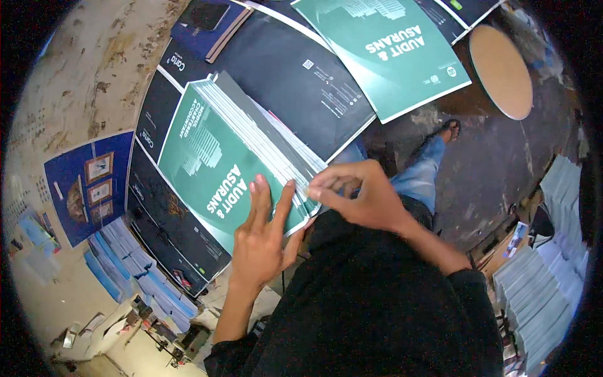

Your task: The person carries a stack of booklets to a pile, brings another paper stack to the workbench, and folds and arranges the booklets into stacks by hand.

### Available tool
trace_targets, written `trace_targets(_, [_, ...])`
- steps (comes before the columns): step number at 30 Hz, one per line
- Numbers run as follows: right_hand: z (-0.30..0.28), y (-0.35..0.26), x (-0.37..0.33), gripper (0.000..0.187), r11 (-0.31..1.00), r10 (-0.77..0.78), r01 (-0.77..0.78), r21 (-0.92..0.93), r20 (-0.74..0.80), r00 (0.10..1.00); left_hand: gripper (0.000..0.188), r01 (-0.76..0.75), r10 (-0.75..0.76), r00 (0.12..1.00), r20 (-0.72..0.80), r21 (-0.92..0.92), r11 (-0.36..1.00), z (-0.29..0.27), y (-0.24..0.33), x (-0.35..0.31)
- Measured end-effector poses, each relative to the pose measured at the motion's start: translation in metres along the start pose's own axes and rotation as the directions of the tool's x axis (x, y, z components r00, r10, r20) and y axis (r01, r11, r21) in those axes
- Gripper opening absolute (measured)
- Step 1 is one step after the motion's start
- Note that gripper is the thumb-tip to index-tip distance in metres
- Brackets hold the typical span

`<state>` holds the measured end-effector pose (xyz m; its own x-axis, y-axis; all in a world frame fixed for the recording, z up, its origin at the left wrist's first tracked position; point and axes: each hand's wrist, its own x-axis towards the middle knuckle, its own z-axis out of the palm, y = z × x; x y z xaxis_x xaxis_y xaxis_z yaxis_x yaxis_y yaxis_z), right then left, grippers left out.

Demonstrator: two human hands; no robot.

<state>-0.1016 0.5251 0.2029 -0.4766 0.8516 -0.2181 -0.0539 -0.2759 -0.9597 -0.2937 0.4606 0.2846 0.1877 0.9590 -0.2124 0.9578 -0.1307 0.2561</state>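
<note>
A stack of green-covered booklets [207, 151] lies tilted on the black sheet-covered table, its white page edges fanned along the right side. My left hand [260, 245] rests over the near end of the top cover with fingers stretched out and apart, the thumb by the near edge. At the near right corner of the stack, my right hand [361, 195] has its fingers curled and pinched together against the page edges. Whatever lies between those fingertips is too small to tell. Another green cover sheet or booklet [392, 63] lies flat at the far right of the table.
Black printed sheets [276, 56] cover the tabletop. A dark blue book [210, 28] with a dark flat object on it lies at the far left. A round stool [500, 72] stands beyond the table's right edge. Paper stacks [534, 301] rise at the right; more bundles [135, 270] stand at the left.
</note>
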Motion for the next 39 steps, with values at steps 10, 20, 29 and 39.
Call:
trace_targets(10, [0.013,-0.024,0.004,0.039,0.933,-0.140,0.202,-0.299,0.215,0.966,0.081,-0.070,0.063,0.997,-0.040,-0.202,0.977,-0.004,-0.021,-0.010])
trace_targets(20, [0.084,-0.018,0.007,0.044,-0.109,-0.502,0.859,-0.500,0.774,0.386,0.066,-0.096,-0.576,0.657,-0.486,-0.812,0.575,-0.025,-0.117,-0.064])
trace_targets(29, [0.095,0.000,0.003,0.054,0.022,-0.495,0.628,-0.778,0.538,0.683,0.044,-0.425,-0.938,0.296,-0.181,-0.904,0.040,0.038,-0.189,-0.096])
trace_targets(39, [0.067,0.002,0.008,0.050,0.489,-0.766,0.644,-0.588,0.065,0.640,0.061,-0.071,-0.021,0.971,-0.240,-0.368,0.927,0.138,-0.082,-0.048])
